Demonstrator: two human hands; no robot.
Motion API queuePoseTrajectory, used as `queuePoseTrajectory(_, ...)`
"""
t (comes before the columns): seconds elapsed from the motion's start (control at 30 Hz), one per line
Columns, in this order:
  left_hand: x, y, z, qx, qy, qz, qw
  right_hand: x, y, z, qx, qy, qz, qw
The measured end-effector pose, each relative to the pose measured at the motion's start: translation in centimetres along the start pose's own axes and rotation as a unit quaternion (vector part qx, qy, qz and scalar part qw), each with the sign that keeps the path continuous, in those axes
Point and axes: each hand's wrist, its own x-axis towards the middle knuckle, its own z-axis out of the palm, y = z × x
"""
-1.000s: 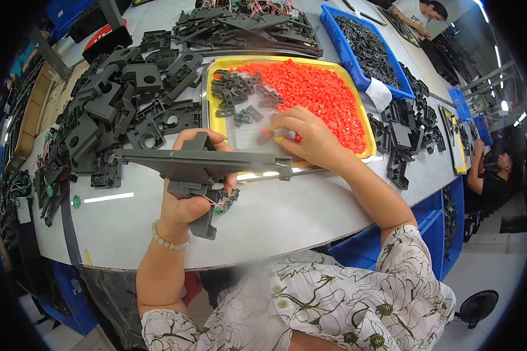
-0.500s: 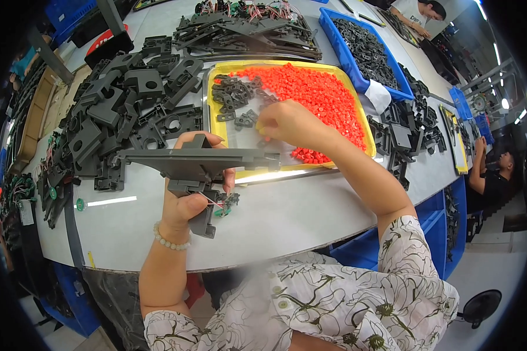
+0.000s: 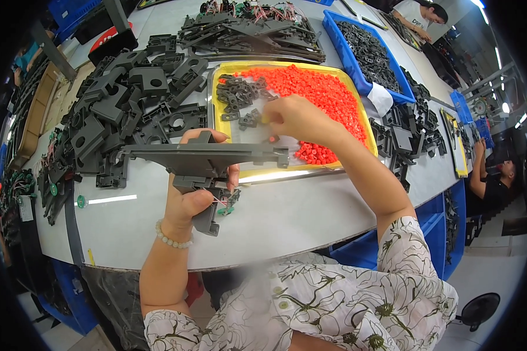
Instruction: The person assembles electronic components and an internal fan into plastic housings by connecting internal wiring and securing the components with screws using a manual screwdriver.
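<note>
1 co-worker in white shirt [image 3: 411, 13] upper right, 1 co-worker in black shirt [image 3: 495, 187] far right, round black disc [image 3: 480, 309] lower right, glowing white ceiling lights [image 3: 505, 107]

Dark lettering [image 3: 417, 21] on co-worker's white shirt [image 3: 406, 10]; other marks too small.

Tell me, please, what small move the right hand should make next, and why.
Probably the right hand should close its fingers on one small dark grey clip in the yellow tray: the fingers are beside several loose ones, and the left hand holds the larger dark grey bracket. Whether the fingers already hold one is unclear.
</note>
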Motion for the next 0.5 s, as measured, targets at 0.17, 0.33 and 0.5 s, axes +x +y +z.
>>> queuePoseTrajectory(0.17, -0.1, 0.0, 0.2, 0.002, 0.004, 0.0, 1.0, -2.1, 0.2, -0.2, -0.01, 0.07, -0.051, 0.996)
queuePoseTrajectory(0.33, -0.1, -0.1, 0.1, 0.008, 0.003, 0.0, 1.0, -3.2, 0.3, 1.0, -0.047, 0.078, -0.183, 0.979)
queuePoseTrajectory(0.5, 0.0, -0.1, 0.2, 0.011, 0.009, -0.003, 1.0, -4.0, 1.0, 1.5, -0.076, 0.104, -0.192, 0.973)
